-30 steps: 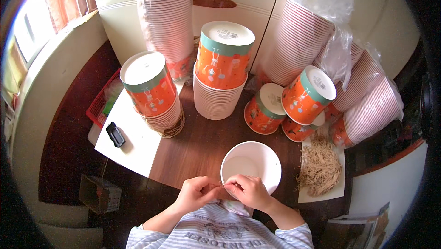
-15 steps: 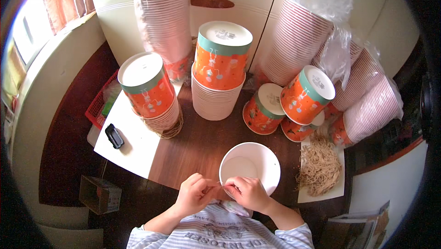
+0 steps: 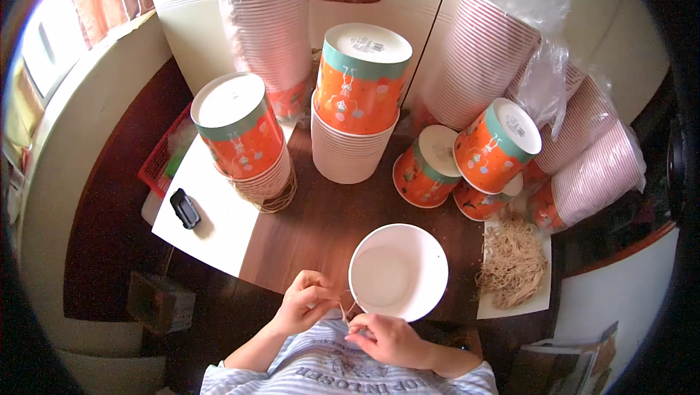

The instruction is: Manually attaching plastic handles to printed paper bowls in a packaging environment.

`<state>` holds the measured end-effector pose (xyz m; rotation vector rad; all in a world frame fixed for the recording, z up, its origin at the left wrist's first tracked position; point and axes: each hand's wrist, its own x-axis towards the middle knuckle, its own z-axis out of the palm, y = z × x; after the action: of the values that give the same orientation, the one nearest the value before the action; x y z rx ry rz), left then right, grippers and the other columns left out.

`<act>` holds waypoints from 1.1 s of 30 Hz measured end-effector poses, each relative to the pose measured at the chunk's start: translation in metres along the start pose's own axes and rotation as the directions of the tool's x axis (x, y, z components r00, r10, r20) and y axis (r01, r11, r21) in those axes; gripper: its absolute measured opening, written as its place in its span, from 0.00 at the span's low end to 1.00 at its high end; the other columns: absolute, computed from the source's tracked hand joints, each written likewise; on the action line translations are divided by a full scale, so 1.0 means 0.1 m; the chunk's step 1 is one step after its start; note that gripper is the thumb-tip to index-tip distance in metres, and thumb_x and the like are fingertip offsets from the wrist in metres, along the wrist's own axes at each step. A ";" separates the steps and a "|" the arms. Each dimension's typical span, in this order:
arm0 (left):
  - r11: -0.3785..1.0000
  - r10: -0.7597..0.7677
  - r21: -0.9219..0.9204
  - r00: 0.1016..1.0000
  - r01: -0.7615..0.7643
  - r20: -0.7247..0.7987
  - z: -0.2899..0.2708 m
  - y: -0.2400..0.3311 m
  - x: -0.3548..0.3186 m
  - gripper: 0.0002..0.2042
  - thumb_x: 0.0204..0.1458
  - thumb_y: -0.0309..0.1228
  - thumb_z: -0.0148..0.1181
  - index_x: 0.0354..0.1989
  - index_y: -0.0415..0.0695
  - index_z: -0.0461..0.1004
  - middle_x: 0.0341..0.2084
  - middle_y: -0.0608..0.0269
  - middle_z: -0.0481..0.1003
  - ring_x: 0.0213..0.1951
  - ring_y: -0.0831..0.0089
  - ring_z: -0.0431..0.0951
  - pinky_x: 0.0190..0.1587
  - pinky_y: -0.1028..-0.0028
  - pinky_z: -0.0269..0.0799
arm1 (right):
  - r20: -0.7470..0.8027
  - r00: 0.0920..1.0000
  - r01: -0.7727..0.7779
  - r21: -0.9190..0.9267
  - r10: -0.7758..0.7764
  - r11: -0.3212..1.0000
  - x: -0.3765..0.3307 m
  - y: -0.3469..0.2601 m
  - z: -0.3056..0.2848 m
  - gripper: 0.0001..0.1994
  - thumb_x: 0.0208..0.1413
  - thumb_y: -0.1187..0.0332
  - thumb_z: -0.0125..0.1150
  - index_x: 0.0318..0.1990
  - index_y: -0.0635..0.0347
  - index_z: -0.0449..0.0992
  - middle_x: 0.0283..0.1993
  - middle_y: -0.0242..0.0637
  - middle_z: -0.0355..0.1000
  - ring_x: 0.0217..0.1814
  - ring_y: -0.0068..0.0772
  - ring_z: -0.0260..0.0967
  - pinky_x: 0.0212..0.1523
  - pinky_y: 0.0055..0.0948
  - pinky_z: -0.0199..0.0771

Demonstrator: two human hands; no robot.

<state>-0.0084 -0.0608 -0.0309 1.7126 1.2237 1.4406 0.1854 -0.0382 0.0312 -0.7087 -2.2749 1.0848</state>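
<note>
A white-lined paper bucket stands mouth up at the near edge of the table. Just in front of its near-left side, a thin tan cord stretches between my two hands. My left hand pinches one part of it with thumb and forefinger. Lower and to the right, my right hand has its fingers closed on another part of the cord. Whether the cord passes through the bucket's wall is too small to tell.
Upturned orange paper buckets stand in a left stack, a middle stack and a pile at right. Loose tan cords lie on white card. A black plastic tray is at left. Plastic-wrapped bucket stacks line the back.
My right hand has moved down, away from the bucket's rim, and a length of cord now shows between my hands. My left hand has stayed nearly in place. The view has shifted slightly.
</note>
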 end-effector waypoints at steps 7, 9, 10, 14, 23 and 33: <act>0.978 -0.173 -0.129 0.984 0.166 -0.045 0.09 -0.24 -0.31 0.06 0.43 0.23 0.61 0.31 0.42 0.72 0.38 0.59 0.66 0.34 0.75 0.68 0.31 0.81 0.64 | -0.166 0.984 -0.079 -0.134 0.056 0.988 -0.21 0.25 0.51 0.11 0.42 0.70 0.64 0.32 0.57 0.68 0.23 0.34 0.70 0.24 0.33 0.69 0.24 0.28 0.67; 0.942 -0.288 -0.211 0.952 0.262 -0.106 0.16 -0.32 -0.37 0.07 0.45 0.23 0.59 0.33 0.41 0.70 0.37 0.59 0.68 0.30 0.78 0.69 0.31 0.80 0.65 | -0.176 0.975 -0.155 -0.099 0.136 0.983 -0.29 0.47 0.67 0.11 0.43 0.70 0.64 0.32 0.60 0.68 0.24 0.34 0.71 0.24 0.30 0.70 0.25 0.28 0.69; 0.941 -0.289 -0.215 0.952 0.263 -0.099 0.18 -0.36 -0.38 0.07 0.45 0.23 0.59 0.33 0.41 0.70 0.37 0.59 0.68 0.30 0.78 0.69 0.31 0.80 0.65 | -0.165 0.952 -0.247 0.087 0.259 0.965 -0.31 0.56 0.73 0.10 0.43 0.70 0.63 0.32 0.61 0.69 0.26 0.36 0.71 0.27 0.32 0.70 0.29 0.29 0.68; 0.885 -0.452 -0.138 0.892 0.445 -0.019 0.20 -0.36 -0.48 0.06 0.46 0.24 0.57 0.32 0.39 0.71 0.31 0.60 0.71 0.30 0.75 0.71 0.30 0.79 0.67 | -0.088 0.895 -0.395 0.295 0.437 0.870 -0.31 0.70 0.80 0.07 0.45 0.70 0.61 0.30 0.65 0.72 0.29 0.38 0.70 0.32 0.34 0.69 0.35 0.29 0.67; 0.960 -0.255 -0.079 0.955 0.269 0.151 0.34 -0.36 -0.47 0.08 0.42 0.24 0.60 0.33 0.40 0.74 0.32 0.58 0.74 0.38 0.64 0.72 0.40 0.70 0.68 | -0.194 0.915 -0.296 0.270 0.353 0.916 -0.32 0.85 0.95 0.05 0.44 0.74 0.62 0.30 0.62 0.73 0.25 0.33 0.67 0.26 0.25 0.65 0.28 0.24 0.66; 0.844 -0.426 -0.251 0.877 0.474 0.222 0.37 -0.34 -0.42 0.05 0.45 0.24 0.59 0.31 0.38 0.75 0.28 0.59 0.74 0.33 0.71 0.74 0.37 0.75 0.69 | -0.225 0.921 -0.288 0.159 0.319 0.944 -0.30 0.83 0.87 0.04 0.44 0.74 0.60 0.30 0.61 0.74 0.27 0.37 0.68 0.30 0.33 0.67 0.32 0.29 0.67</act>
<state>0.0177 -0.0800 -0.0874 1.2026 1.1552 1.1108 0.1709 -0.0588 -0.0902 -1.1081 -1.9095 1.1894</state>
